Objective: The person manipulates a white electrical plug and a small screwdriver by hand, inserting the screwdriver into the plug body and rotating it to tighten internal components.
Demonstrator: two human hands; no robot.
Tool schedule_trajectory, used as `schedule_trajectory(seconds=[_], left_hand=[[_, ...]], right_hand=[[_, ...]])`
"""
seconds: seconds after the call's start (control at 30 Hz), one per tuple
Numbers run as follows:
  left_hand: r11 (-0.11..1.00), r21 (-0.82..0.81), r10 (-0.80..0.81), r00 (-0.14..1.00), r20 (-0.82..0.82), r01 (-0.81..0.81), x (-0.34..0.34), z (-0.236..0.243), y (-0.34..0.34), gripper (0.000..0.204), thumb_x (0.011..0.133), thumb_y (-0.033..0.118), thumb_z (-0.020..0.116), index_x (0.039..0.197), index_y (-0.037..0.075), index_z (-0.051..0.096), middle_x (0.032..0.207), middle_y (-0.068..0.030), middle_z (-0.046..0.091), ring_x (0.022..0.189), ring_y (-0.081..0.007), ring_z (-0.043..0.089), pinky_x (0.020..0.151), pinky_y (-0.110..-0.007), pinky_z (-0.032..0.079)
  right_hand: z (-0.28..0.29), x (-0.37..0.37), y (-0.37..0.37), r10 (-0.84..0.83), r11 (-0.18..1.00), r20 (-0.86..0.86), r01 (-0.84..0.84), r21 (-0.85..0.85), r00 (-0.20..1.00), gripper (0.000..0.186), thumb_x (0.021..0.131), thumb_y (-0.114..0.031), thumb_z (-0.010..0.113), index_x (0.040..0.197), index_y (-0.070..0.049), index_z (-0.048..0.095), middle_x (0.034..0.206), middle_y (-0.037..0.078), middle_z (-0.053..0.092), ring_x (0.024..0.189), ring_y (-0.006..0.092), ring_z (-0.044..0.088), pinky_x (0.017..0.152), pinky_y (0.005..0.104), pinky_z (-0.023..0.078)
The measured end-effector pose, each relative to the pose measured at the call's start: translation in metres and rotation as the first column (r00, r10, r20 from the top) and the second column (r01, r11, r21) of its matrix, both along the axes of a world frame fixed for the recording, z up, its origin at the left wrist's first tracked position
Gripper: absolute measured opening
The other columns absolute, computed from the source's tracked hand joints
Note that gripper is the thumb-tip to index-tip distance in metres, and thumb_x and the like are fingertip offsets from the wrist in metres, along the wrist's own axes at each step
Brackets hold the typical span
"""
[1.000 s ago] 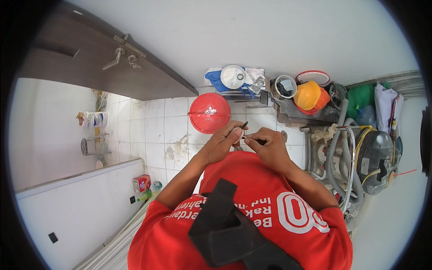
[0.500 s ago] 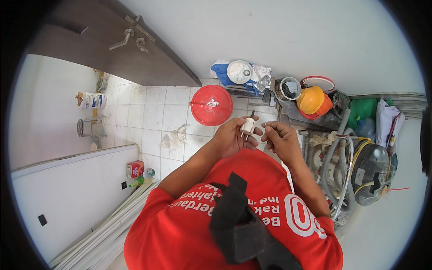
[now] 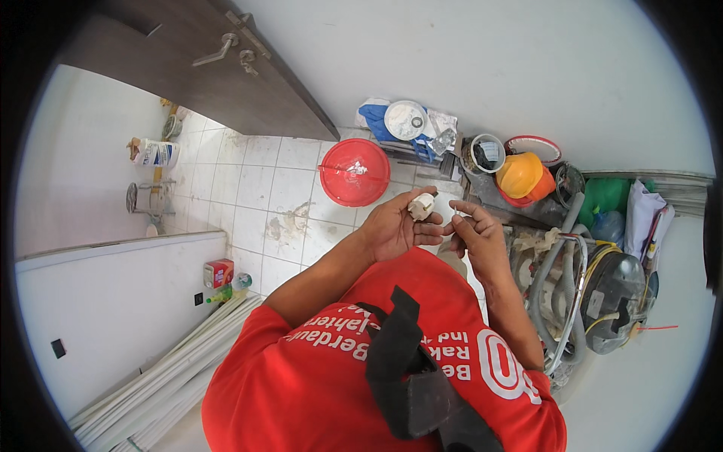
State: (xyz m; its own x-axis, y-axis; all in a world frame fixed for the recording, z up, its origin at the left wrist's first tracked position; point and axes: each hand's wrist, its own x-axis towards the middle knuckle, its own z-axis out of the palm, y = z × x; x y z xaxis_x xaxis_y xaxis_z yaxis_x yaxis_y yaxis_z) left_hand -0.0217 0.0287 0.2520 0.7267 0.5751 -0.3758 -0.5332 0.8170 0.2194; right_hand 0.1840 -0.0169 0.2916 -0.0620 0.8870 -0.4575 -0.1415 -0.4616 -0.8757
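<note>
A white electrical plug [image 3: 422,206] rests in my left hand [image 3: 388,226], held between thumb and fingers in front of my chest. Its dark end faces away from me. Close beside it, on the right, my right hand [image 3: 482,239] is closed in a pinch. A small, thin, pale piece [image 3: 455,214] sticks up from those fingertips, too small to name. The two hands' fingers come near each other below the plug.
Beyond my hands a round red lidded bucket [image 3: 354,172] stands on the tiled floor. A dark door [image 3: 196,68] is at far left. Along the right wall are a yellow hard hat [image 3: 520,174], a pail [image 3: 483,153] and a vacuum-like machine with hoses [image 3: 616,301]. Long white strips [image 3: 169,377] lie at lower left.
My left hand has turned the plug, so its prongs no longer point down toward me. My right hand has shifted slightly, still pinching the small piece. The whole view has tilted a little.
</note>
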Motion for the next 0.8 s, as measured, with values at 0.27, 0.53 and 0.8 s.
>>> schedule_trajectory(seconds=[0.27,0.53,0.8], left_hand=[[0.997,-0.064,-0.044,0.995,-0.09,0.038,-0.006,-0.005,-0.009,0.062,0.103,0.062,0.032,0.127,0.01,0.056,0.075,-0.0057,0.068,0.064,-0.0218,0.071,0.069,-0.04,0.062],[0.994,-0.049,-0.103,0.971,-0.214,0.094,0.0,0.015,-0.023,0.07,0.099,0.07,0.029,0.113,0.01,0.062,0.059,0.0007,0.056,0.041,-0.0123,0.054,0.042,-0.03,0.05],[0.991,-0.009,-0.132,0.966,-0.223,0.133,0.004,0.018,-0.031,0.07,0.1,0.07,0.028,0.113,0.01,0.062,0.057,0.0036,0.047,0.038,-0.0104,0.048,0.04,-0.028,0.046]], right_hand=[[0.003,-0.007,-0.009,0.056,0.995,0.168,-0.068,0.072,0.984,0.037,0.096,-0.011,0.065,0.13,0.001,0.058,0.084,0.006,0.072,0.059,0.0062,0.056,0.052,0.022,0.044],[-0.013,-0.01,-0.023,0.055,0.965,0.346,-0.139,0.222,0.937,0.023,0.093,-0.011,0.071,0.112,0.002,0.069,0.077,0.006,0.072,0.065,0.008,0.062,0.061,0.0243,0.049],[-0.005,-0.006,-0.029,0.111,0.976,0.334,-0.167,0.143,0.936,0.022,0.095,-0.013,0.068,0.11,0.004,0.069,0.076,0.007,0.071,0.064,0.0076,0.061,0.057,0.0238,0.048]])
